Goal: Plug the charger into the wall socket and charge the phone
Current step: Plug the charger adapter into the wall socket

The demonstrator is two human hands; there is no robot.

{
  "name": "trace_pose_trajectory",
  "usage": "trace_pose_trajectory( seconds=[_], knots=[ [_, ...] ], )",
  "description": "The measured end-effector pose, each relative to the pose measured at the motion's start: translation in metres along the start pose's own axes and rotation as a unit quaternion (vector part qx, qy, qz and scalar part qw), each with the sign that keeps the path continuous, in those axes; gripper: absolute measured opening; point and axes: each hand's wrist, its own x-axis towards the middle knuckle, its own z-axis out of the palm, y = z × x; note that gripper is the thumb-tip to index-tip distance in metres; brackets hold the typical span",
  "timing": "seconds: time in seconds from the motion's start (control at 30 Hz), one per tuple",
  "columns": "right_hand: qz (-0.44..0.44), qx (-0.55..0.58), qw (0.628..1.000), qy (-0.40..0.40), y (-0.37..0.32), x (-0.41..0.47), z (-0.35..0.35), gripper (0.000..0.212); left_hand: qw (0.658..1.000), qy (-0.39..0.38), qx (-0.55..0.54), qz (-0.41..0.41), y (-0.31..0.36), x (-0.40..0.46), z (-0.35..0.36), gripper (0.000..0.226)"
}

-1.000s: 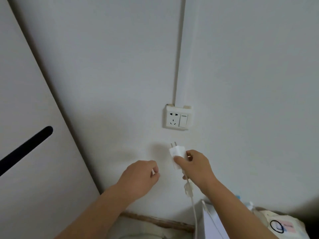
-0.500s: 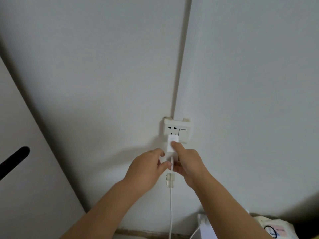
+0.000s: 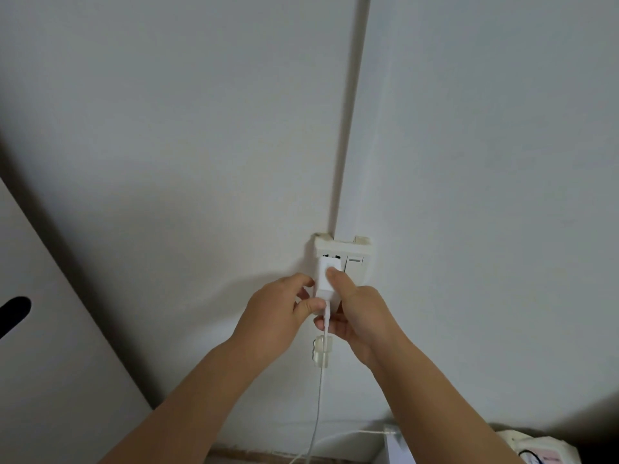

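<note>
A white wall socket [image 3: 355,262] with a rocker switch on its right half sits on the pale wall. The white charger [image 3: 325,279] is pressed against the socket's left half, just under its upper slots. My right hand [image 3: 355,313] grips the charger, thumb flat on its face. My left hand [image 3: 278,313] pinches the charger's lower left edge where the white cable [image 3: 318,396] leaves it. A translucent clip [image 3: 322,351] hangs on the cable below my hands. No phone is in view.
A white cable duct [image 3: 348,128] runs up the wall from the socket. A pale cabinet [image 3: 50,329] with a dark slot handle stands at the left. A white box edge [image 3: 390,443] and a bag [image 3: 532,453] lie at the bottom right.
My right hand carried the charger up from below the socket onto its left half. My left hand came in and took the charger's lower edge. The view tilted upward.
</note>
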Motion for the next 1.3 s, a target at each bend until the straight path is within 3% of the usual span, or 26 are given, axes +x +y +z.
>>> trace_pose_trajectory(
  seconds=[0.47,1.3],
  knots=[
    [0.018,-0.035,0.998,0.044,-0.001,0.002,-0.001,0.042,1.0,-0.002,0.023,0.011,0.006,0.001,0.003,0.019],
    [0.021,-0.036,0.999,0.028,-0.007,0.023,-0.01,0.042,0.985,-0.021,0.165,0.051,0.019,0.016,-0.002,0.023]
  ],
)
